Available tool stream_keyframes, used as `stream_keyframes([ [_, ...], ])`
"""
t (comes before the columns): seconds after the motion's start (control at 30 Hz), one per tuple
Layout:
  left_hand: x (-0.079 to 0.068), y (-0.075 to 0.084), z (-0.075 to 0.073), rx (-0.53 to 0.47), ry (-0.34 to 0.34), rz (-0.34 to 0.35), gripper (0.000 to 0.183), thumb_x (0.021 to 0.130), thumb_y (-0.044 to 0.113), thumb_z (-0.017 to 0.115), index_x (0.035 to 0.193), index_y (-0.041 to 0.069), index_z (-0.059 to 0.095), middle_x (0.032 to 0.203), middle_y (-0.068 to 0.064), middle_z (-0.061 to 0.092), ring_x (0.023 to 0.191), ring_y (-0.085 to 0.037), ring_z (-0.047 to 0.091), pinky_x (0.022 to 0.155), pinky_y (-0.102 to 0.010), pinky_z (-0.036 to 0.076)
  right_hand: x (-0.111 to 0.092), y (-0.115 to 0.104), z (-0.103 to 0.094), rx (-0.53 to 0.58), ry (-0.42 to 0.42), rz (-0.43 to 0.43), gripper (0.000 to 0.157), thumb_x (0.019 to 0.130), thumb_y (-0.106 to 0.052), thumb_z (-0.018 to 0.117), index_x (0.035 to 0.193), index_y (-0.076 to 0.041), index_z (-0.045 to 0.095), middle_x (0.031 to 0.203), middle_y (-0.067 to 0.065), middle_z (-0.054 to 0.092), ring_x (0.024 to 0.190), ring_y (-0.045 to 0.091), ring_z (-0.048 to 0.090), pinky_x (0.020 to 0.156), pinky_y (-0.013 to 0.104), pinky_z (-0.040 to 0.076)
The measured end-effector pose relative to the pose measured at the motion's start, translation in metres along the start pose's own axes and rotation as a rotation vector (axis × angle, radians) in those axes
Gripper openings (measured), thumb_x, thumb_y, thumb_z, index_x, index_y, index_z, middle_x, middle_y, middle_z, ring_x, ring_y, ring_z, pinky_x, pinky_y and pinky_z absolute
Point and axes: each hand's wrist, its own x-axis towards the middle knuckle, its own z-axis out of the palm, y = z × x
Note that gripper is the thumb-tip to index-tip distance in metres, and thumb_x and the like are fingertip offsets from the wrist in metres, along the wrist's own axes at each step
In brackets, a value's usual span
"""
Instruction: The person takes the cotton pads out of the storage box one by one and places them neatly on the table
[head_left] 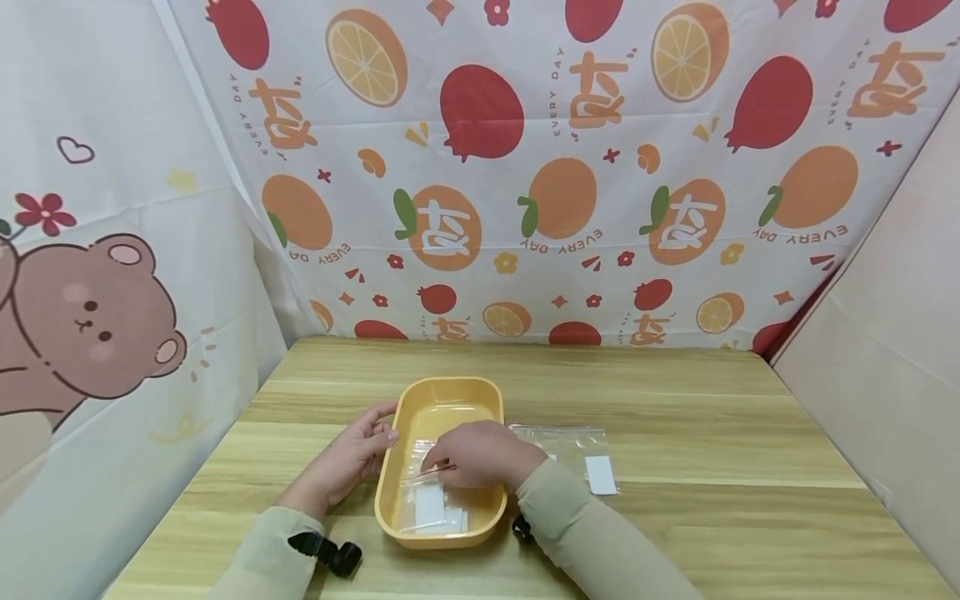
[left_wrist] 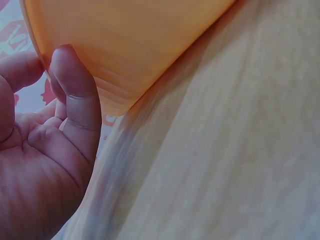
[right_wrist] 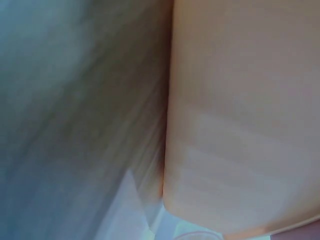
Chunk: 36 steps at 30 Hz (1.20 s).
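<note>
A yellow rectangular tray (head_left: 448,397) stands on the table, its far end bare. At its left side my left hand (head_left: 352,454) grips the rim; in the left wrist view the thumb (left_wrist: 75,90) lies against the tray's outer wall (left_wrist: 125,45). My right hand (head_left: 483,452) reaches over the right rim into the tray, fingers pinching the zip edge of a clear zip bag (head_left: 408,493). White cards (head_left: 430,505) show in and under that bag. The right wrist view has mostly the tray's outer wall (right_wrist: 240,115); the right hand's fingers are out of sight there.
To the right of the tray a clear zip bag (head_left: 558,436) lies flat on the wooden table (head_left: 720,467), a white card (head_left: 600,475) at its right end. Fruit-printed cloth (head_left: 480,208) hangs behind the table. A bear-printed curtain (head_left: 112,333) is at the left.
</note>
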Motion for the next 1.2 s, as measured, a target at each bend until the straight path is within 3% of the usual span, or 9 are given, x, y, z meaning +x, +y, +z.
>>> stream_keyframes([
  [0.17,0.001,-0.002,0.000,-0.001,-0.010,0.005,0.060,0.107,0.012,0.049,0.157,0.001,0.018,0.107,-0.013,0.053,0.096,-0.017,0.062,0.083,-0.036,0.058,-0.001,-0.001,0.000,0.014,0.026,-0.004,0.023,0.098,-0.033,0.063,0.114,-0.043,0.076,0.104,-0.027,0.068,0.090,-0.008,0.060,0.072,0.019,0.047],
  [0.37,0.001,-0.004,-0.001,0.006,-0.008,0.010,0.061,0.106,0.012,0.049,0.157,0.001,0.017,0.108,-0.014,0.053,0.095,-0.017,0.062,0.082,-0.034,0.057,-0.004,-0.001,-0.004,0.140,0.111,0.033,0.023,0.101,-0.027,0.061,0.116,-0.036,0.077,0.105,-0.023,0.070,0.090,-0.005,0.060,0.083,0.020,0.049],
  [0.63,0.000,-0.006,-0.001,0.005,-0.009,0.006,0.062,0.107,0.012,0.050,0.158,0.001,0.017,0.105,-0.011,0.054,0.091,-0.014,0.060,0.080,-0.032,0.057,-0.014,0.003,-0.010,0.486,0.246,0.034,0.022,0.102,-0.021,0.061,0.115,-0.024,0.078,0.100,-0.022,0.071,0.083,-0.005,0.060,0.075,0.016,0.049],
  [0.87,0.001,-0.006,-0.001,-0.007,-0.017,0.005,0.065,0.106,0.016,0.052,0.158,0.002,0.016,0.104,-0.010,0.054,0.093,-0.016,0.061,0.080,-0.034,0.057,-0.024,0.007,-0.015,0.899,0.304,0.042,0.026,0.106,-0.015,0.053,0.121,-0.014,0.074,0.102,0.001,0.076,0.085,0.015,0.074,0.084,0.031,0.058],
  [1.0,0.001,-0.004,-0.001,0.001,-0.014,0.003,0.065,0.106,0.017,0.053,0.158,0.002,0.017,0.104,-0.010,0.054,0.091,-0.016,0.061,0.079,-0.034,0.057,-0.029,0.009,-0.018,0.985,0.344,0.042,0.027,0.107,-0.012,0.050,0.123,-0.013,0.072,0.107,0.007,0.074,0.085,0.020,0.074,0.083,0.041,0.059],
  [1.2,0.001,-0.003,-0.001,-0.004,-0.021,0.011,0.066,0.106,0.017,0.053,0.158,0.001,0.017,0.104,-0.010,0.054,0.091,-0.016,0.061,0.079,-0.033,0.058,-0.040,0.012,-0.030,1.050,0.411,0.059,0.031,0.108,-0.010,0.045,0.129,-0.008,0.067,0.115,0.015,0.071,0.088,0.021,0.074,0.077,0.037,0.060],
])
